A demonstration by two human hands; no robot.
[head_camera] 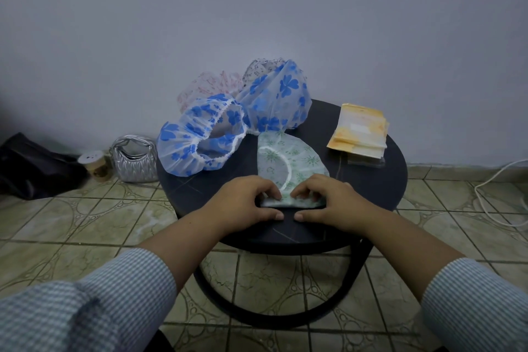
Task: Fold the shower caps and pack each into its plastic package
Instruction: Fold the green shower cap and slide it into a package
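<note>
Because the fold starts at the near edge: the green cap (288,160) lies flat at the near middle of the table (371,186), its near rim rolled over.
Left hand (243,200): fingers curled onto the left end of the fold, pinching it down.
Right hand (328,200): pinches the right end likewise, keeping the crease even.
Blue caps (200,140): heaped far left, unfolded, waiting.
Packages (358,134): stacked far right, within reach for packing.
</note>
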